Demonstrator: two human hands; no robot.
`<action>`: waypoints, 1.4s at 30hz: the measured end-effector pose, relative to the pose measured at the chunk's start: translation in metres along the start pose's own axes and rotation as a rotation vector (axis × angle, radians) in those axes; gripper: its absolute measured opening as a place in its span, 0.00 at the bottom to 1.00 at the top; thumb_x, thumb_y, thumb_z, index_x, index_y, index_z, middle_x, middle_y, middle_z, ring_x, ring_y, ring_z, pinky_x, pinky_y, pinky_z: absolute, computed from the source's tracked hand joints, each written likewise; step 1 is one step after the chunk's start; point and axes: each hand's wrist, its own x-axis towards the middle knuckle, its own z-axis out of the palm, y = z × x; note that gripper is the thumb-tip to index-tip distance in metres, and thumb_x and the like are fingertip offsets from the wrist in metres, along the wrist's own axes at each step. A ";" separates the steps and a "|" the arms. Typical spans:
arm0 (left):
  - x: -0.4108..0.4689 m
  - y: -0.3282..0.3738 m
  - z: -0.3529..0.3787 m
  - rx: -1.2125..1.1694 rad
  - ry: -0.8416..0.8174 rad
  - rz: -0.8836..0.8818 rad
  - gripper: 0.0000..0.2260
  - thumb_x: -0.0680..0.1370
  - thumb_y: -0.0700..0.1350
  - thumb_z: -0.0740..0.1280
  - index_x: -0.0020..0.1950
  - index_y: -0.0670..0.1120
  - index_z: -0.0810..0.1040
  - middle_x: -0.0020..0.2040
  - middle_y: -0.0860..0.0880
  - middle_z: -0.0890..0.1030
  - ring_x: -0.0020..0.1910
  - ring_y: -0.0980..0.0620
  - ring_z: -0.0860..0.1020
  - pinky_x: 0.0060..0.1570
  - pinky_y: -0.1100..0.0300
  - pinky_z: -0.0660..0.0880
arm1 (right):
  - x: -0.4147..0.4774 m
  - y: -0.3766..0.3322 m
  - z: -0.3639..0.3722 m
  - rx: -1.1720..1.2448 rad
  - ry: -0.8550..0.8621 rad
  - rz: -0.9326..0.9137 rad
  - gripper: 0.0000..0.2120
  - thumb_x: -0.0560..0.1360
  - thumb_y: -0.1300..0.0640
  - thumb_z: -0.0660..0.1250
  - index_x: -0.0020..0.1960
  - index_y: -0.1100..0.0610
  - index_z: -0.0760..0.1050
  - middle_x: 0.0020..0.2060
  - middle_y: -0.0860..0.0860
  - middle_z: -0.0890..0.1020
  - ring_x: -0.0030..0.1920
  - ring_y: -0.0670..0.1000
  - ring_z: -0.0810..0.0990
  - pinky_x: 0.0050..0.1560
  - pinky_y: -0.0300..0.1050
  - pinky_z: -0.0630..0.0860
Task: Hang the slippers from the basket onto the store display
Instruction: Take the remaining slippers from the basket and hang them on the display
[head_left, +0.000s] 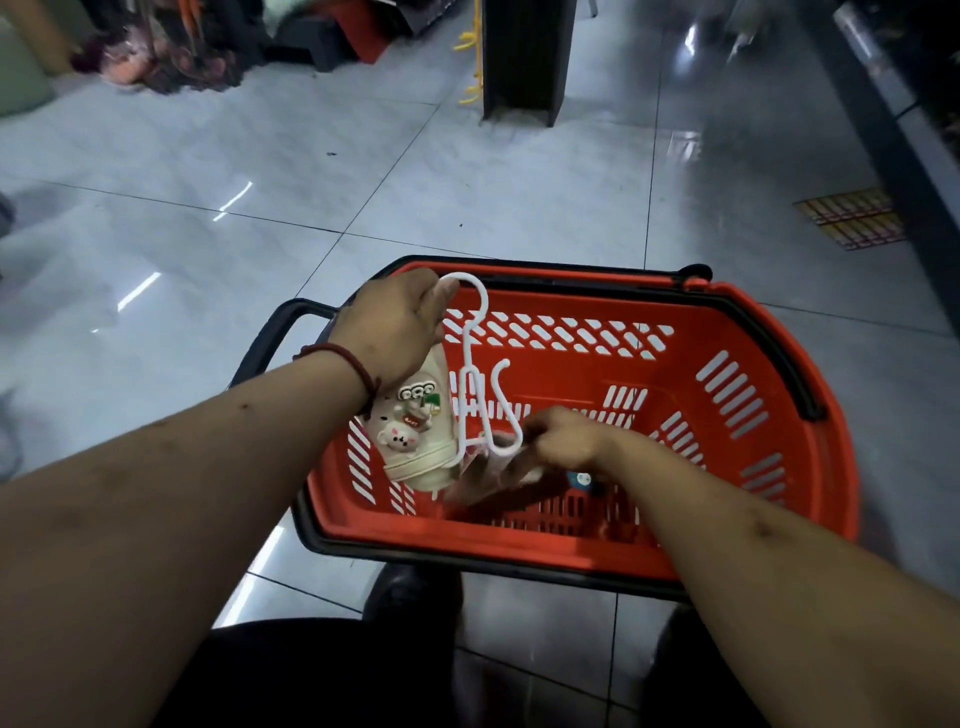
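Observation:
A red plastic basket (727, 374) with black handles stands on the tiled floor in front of me. My left hand (397, 325) grips a cream slipper (415, 436) with cartoon charms, lifted above the basket's left side. A white plastic hanger (475, 364) runs beside the slipper, its hook near my left fingers. My right hand (563, 439) is down inside the basket, fingers curled on a pink slipper (488, 475) by a second white hook. A dark slipper (550, 493) with a blue charm lies on the basket floor under that hand.
A black display post (524, 57) with yellow hooks (470, 62) stands ahead on the floor. Dark shelving (904, 130) runs along the right. Piled goods (171, 52) lie at the far left. A yellow patterned mat (852, 218) sits by the right shelf.

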 end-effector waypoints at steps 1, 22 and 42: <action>0.000 -0.001 0.000 -0.003 0.006 -0.003 0.21 0.83 0.61 0.54 0.42 0.48 0.75 0.38 0.52 0.83 0.38 0.57 0.79 0.48 0.49 0.77 | -0.003 -0.004 0.000 -0.037 -0.002 -0.014 0.15 0.69 0.60 0.77 0.54 0.53 0.79 0.50 0.48 0.82 0.53 0.51 0.80 0.45 0.42 0.75; -0.001 -0.005 0.002 -0.067 0.032 -0.033 0.19 0.83 0.59 0.56 0.41 0.49 0.74 0.38 0.51 0.82 0.37 0.54 0.79 0.40 0.54 0.75 | 0.016 0.006 0.024 0.351 0.178 0.276 0.25 0.75 0.38 0.69 0.55 0.60 0.77 0.42 0.53 0.82 0.42 0.52 0.81 0.45 0.42 0.77; -0.039 0.027 -0.050 -0.095 0.156 -0.018 0.24 0.82 0.63 0.51 0.38 0.48 0.73 0.37 0.50 0.80 0.42 0.46 0.78 0.50 0.45 0.75 | -0.097 -0.043 -0.020 -0.411 0.726 -0.130 0.24 0.76 0.68 0.61 0.66 0.48 0.69 0.63 0.58 0.68 0.63 0.63 0.71 0.59 0.52 0.74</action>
